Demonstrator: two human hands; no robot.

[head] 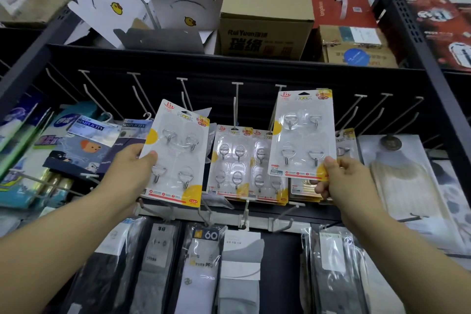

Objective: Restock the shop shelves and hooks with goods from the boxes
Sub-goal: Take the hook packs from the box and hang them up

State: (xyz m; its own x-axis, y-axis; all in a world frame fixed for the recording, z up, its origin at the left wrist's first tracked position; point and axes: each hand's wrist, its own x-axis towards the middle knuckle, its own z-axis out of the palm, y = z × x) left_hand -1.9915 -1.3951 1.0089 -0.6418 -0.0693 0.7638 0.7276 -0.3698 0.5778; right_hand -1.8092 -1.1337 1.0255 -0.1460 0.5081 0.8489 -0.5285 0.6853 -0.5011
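Restocking is midway: the left hand [132, 160] pinches 1 hook card [175, 153] at 9 o'clock, the right hand [341, 181] another [302, 135] at 2 o'clock (both unhung); several pegs [237, 102] at 12 o'clock stand bare.

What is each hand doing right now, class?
Left hand: holds a pack of hooks.
Right hand: holds another hook pack.
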